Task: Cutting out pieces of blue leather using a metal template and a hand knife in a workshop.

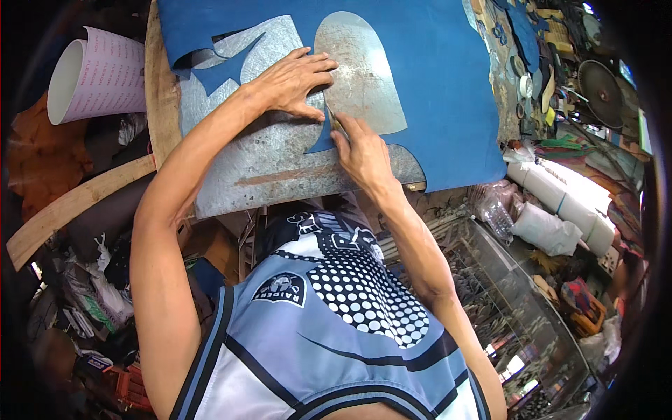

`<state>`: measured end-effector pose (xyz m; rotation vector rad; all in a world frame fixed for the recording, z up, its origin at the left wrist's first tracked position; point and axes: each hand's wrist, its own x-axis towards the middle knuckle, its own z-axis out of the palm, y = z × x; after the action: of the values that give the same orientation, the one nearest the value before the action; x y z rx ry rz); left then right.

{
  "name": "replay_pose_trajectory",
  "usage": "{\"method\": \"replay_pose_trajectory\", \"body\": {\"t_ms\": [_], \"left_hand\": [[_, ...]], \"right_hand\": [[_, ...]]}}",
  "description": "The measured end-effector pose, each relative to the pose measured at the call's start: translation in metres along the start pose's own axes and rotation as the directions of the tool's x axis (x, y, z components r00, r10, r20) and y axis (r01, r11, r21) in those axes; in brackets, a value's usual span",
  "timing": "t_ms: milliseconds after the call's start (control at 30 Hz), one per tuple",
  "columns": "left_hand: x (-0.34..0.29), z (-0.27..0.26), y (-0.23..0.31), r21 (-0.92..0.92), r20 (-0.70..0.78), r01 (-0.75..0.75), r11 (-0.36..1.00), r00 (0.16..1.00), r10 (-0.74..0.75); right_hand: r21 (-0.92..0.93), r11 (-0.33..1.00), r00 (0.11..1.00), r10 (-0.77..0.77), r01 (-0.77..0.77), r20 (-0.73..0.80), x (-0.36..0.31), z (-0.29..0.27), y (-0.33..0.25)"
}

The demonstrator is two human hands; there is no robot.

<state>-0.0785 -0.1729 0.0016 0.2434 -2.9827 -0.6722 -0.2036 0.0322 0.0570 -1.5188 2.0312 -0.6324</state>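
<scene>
A blue sheet, leather-like [444, 91], is spread over a worn metal-topped table [241, 157]. On it lies a flat grey metal template [360, 70] with a rounded far end. My left hand [294, 82] rests with fingers stretched out, their tips on the template's left edge. My right hand [365, 155] is closed round a slim knife [337, 127]. Its blade points away from me, at the template's left edge, just below my left hand. Left of the template the sheet has cut-out gaps that bare the metal, and a pointed blue flap [220, 72] lies there.
A pale printed roll [105, 80] stands beyond the table's left side, above a curved wooden strip [80, 203]. Tape rolls [525, 86] and small tools line the right edge. Farther right are a round fan [600, 91], white wrapped rolls [560, 199] and a glass-topped case [521, 301].
</scene>
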Motion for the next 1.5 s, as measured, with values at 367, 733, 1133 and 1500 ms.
{"method": "replay_pose_trajectory", "body": {"t_ms": [367,733,1133,1500], "left_hand": [[0.007,0.004,0.007,-0.062,0.034,0.049,0.997,0.998,-0.047],[0.011,0.024,0.012,-0.041,-0.003,0.076,0.996,0.997,-0.076],[0.02,0.021,0.009,-0.04,-0.003,0.064,0.997,0.998,-0.064],[0.031,0.017,0.008,-0.038,0.08,0.076,0.996,0.994,-0.073]], "right_hand": [[-0.151,0.986,0.992,0.058,-0.074,-0.111,0.038,0.021,-0.007],[-0.124,0.983,0.988,0.129,-0.139,-0.082,0.002,0.013,0.001],[-0.11,0.969,0.975,0.221,-0.221,-0.011,-0.062,-0.001,0.002],[-0.004,0.999,0.998,0.046,-0.046,0.044,-0.054,-0.003,0.007]]}}
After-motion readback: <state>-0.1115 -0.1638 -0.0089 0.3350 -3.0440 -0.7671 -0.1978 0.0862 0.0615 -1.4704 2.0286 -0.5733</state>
